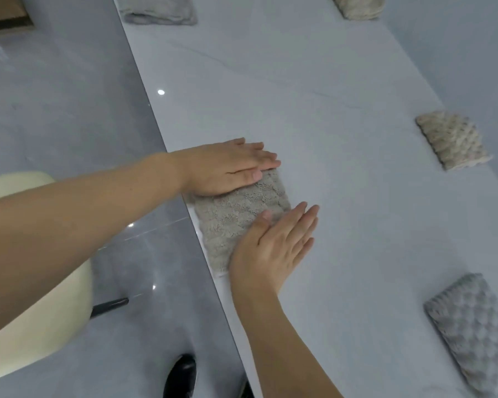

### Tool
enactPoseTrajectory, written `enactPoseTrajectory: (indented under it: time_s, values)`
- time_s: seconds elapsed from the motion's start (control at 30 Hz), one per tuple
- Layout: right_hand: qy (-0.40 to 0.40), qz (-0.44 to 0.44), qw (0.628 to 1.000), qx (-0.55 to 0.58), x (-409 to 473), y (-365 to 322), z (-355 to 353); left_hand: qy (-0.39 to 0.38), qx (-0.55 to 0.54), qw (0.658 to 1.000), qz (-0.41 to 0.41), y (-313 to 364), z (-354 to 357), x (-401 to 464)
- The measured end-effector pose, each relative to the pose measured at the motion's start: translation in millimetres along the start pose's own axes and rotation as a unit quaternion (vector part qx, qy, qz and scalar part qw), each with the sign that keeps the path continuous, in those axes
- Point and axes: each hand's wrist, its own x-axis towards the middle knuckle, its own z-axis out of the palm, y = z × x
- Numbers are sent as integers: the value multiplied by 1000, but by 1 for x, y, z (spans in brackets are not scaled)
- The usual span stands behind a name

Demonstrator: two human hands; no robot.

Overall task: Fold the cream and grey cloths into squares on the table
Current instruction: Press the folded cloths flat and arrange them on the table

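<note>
your left hand (222, 168) lies flat, fingers straight, pressing the far end of the folded grey cloth (236, 216) at the table (328, 110) edge. r hand (273, 248) also flat w/ straight fingers, against its near side. other folded cloths sit well apart.

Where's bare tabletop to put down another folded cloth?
Widest bare stretch: the white table between the cloth under both hands and the cream folded cloth at the right edge, running back to the far grey cloth and far cream cloth. Also bare: between the right hand and the grey bubble-textured cloth. Crowded: near edge under the left hand.
</note>
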Motion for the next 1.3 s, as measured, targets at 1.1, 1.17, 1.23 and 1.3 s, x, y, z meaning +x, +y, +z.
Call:
enactPoseTrajectory:
  time_s: [1.1,1.17,1.23,1.3]
  values:
    - [-78,-153,957,-234,17,72,-40,34,154,985,-77,-22,-2,-9]
    - [-99,-159,950,-251,24,85,-56,51,172,973,-145,-26,-6,-16]
    - [-103,-167,948,-249,30,88,-70,86,159,963,-199,-12,-7,-16]
    - [-105,-161,957,-216,37,83,-81,121,143,960,-208,13,-7,-7]
